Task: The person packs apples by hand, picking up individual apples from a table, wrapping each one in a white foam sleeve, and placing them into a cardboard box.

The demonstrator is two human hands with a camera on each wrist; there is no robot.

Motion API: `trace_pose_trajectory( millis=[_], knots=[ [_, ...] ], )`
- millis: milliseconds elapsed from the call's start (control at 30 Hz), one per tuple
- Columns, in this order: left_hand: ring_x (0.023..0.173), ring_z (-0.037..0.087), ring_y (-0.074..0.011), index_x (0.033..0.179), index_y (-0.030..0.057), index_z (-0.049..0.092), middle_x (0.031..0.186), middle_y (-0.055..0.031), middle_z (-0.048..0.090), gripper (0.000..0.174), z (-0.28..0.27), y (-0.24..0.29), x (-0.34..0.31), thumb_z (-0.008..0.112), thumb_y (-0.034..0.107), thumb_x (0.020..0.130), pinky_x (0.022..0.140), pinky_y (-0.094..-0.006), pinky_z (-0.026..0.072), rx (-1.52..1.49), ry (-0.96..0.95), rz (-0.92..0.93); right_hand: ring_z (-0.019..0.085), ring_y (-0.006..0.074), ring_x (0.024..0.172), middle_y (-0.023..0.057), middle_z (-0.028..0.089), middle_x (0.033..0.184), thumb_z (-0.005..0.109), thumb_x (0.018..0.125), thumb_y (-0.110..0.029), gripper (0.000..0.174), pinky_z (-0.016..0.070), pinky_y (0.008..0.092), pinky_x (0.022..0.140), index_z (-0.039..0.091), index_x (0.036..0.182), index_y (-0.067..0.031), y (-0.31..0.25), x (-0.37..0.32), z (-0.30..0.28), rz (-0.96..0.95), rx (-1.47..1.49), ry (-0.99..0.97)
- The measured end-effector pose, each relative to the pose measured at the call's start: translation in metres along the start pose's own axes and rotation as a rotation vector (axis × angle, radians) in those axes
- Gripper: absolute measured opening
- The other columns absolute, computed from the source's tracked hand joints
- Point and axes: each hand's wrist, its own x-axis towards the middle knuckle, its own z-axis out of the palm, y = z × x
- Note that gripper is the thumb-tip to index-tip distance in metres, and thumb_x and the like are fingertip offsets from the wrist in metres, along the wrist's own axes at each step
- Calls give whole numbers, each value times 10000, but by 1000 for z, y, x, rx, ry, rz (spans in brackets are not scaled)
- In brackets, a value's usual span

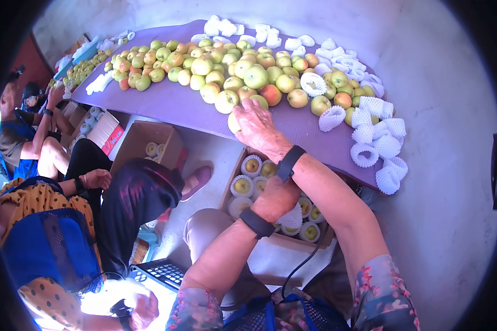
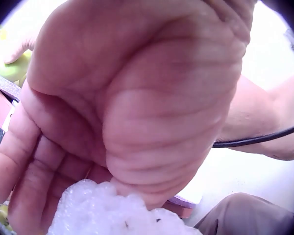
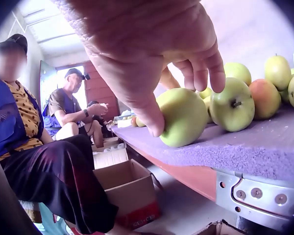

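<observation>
My right hand is at the near edge of the purple-covered table. Its thumb and fingers are round a yellow-green apple, close beside the heap of apples. In the right wrist view the outer fingers hang over a neighbouring apple. Lower down, my left hand is over a cardboard box of apples in foam nets. It pinches a white foam net between thumb and fingers; the fingertips are hidden behind the net.
Loose foam nets lie along the table's right end and back edge. An open carton stands on the floor to the left. A person in a dotted top sits close at left, others beyond. A metal hinge is under the table edge.
</observation>
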Motion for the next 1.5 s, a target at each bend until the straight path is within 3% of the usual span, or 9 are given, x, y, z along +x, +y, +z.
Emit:
trace_pose_trajectory(
  millis=[67,167,367,400,600,833,1067,1267,1500],
  knots=[
    [970,658,-343,1105,8,635,1101,-198,659,316,21,-6,3,558,-12,799,771,-440,541,77,169,58,556,340,1037,171,560,1057,685,720,-93,404,505,462,832,571,1099,-12,4,-6,4,-17,33,84],
    [912,673,-338,975,10,685,984,-184,689,217,13,-1,4,587,21,782,766,-441,542,79,78,37,586,357,995,193,580,1058,699,692,-94,476,502,454,847,521,1126,-15,14,-8,6,-32,239,-3],
    [819,671,-372,858,25,672,813,-182,675,156,-37,-1,7,645,161,786,700,-459,534,-80,-120,-110,622,303,1024,186,576,1162,732,758,-134,568,526,382,839,451,1229,11,51,-24,-40,320,961,57],
    [800,673,-367,844,32,673,783,-180,672,162,-42,-6,7,651,183,791,692,-457,532,-109,-87,-110,621,226,1013,148,570,1152,735,786,-191,602,554,363,791,445,1274,9,49,-35,-75,452,1171,-14],
    [701,668,-344,874,55,662,734,-154,664,204,-47,-14,10,670,249,812,647,-406,522,-323,546,-237,636,192,952,77,606,1099,683,858,-239,392,570,383,737,535,1181,-71,93,-113,-101,621,1731,175],
    [713,647,-340,881,7,608,767,-170,648,218,-50,-25,28,666,196,789,686,-416,509,-121,846,-286,612,134,926,30,638,1028,656,904,-328,307,534,359,714,590,1107,-107,106,-140,-70,681,2013,133],
    [857,637,-391,1008,43,630,923,-199,635,239,-42,-23,42,626,95,774,767,-463,496,-185,779,-400,605,175,975,57,605,1120,624,917,-276,344,540,402,756,545,1189,-80,97,-148,-72,842,1924,211],
    [886,636,-393,1059,87,692,976,-217,631,294,-30,-32,47,626,108,774,810,-454,501,-173,736,-361,565,253,1114,108,571,1183,554,844,-51,459,508,484,903,462,1291,-7,111,-156,-80,558,2117,204],
    [737,662,-299,1007,54,701,779,-143,669,284,-27,-26,55,690,229,784,691,-399,512,-205,673,-432,577,201,1102,116,568,1191,703,754,-37,591,504,382,935,456,1289,11,97,-157,-114,429,1554,139]
  ],
)
